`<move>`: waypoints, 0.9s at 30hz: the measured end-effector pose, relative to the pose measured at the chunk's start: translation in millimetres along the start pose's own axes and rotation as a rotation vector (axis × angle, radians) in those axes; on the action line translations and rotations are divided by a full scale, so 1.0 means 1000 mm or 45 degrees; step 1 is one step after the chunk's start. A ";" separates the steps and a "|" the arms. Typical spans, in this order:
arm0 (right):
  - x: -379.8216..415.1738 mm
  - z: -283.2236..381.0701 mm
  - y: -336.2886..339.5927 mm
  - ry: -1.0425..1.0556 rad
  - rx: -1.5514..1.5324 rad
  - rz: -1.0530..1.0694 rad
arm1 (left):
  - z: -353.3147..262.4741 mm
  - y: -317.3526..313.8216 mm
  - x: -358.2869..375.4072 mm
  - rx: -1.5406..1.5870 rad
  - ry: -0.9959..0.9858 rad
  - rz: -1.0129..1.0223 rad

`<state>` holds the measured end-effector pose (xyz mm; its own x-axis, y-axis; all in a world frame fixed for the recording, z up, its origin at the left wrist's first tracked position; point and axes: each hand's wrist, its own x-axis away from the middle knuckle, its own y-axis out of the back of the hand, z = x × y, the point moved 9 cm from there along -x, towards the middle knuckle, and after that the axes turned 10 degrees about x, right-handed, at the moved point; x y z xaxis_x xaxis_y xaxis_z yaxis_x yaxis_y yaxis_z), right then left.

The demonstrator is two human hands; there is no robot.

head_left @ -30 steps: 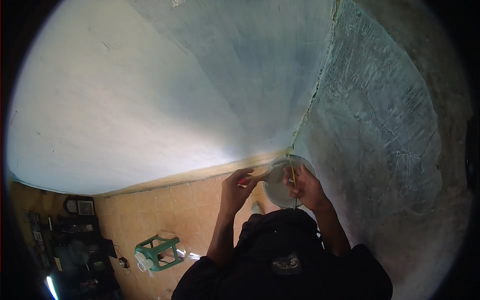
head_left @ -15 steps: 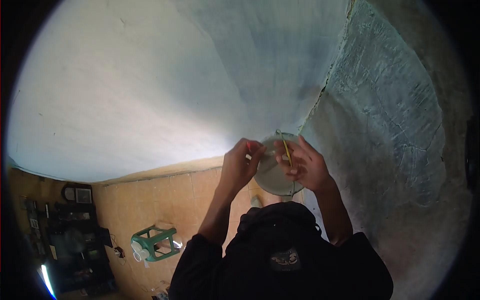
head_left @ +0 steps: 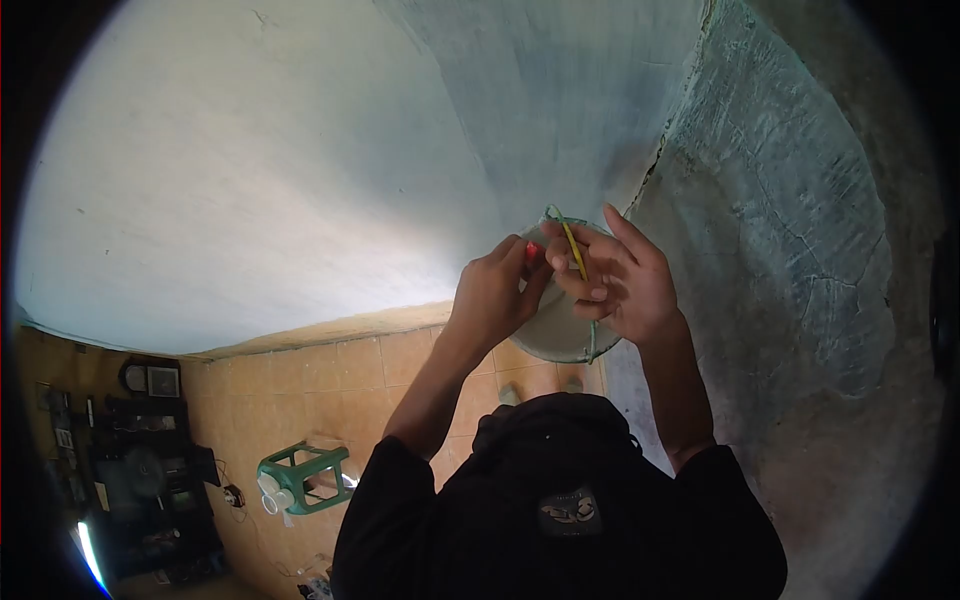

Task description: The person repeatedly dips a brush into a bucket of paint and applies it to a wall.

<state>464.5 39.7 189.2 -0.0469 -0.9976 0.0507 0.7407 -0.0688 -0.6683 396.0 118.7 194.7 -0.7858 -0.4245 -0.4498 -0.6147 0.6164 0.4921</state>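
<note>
A round pale bucket [head_left: 550,335] is below and between my hands, its thin handle ending in a yellow grip [head_left: 573,248]. My right hand [head_left: 630,285] has its fingers curled about that yellow grip, while the thumb points up and away. Close by on the left, my left hand [head_left: 495,295] pinches a small bright red thing [head_left: 532,250], mostly covered by the fingers. I cannot make out its kind. The two hands nearly meet over the bucket, and they hide part of its rim and inside.
A pale plastered wall [head_left: 300,180] rises ahead, meeting a rough grey wall [head_left: 810,220] at a cracked corner on the right. On the orange tiled floor [head_left: 370,390] lies a green stool [head_left: 305,475] with white round items at its side. Dark shelves [head_left: 150,480] stand far left.
Both hands have moved up in the view and closer together. The bucket and its handle have shifted up and slightly right. The red thing stays in my left fingers.
</note>
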 end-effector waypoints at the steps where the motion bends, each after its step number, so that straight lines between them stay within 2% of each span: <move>1: 0.000 -0.001 0.000 -0.006 0.001 -0.012 | 0.000 -0.003 0.000 -0.008 -0.004 0.023; 14: 0.000 -0.004 0.000 -0.035 -0.066 -0.018 | -0.002 -0.005 0.004 0.007 -0.049 0.031; 20: -0.003 -0.008 0.000 -0.009 -0.040 -0.038 | -0.006 0.017 0.001 -0.021 -0.001 -0.104; 27: -0.012 -0.013 0.011 -0.024 -0.226 -0.114 | -0.003 0.005 0.006 -0.075 -0.211 -0.071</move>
<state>464.5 50.6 171.0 -0.0933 -0.9873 0.1287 0.6040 -0.1589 -0.7810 387.9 117.1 196.5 -0.7312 -0.3390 -0.5919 -0.6640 0.5527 0.5037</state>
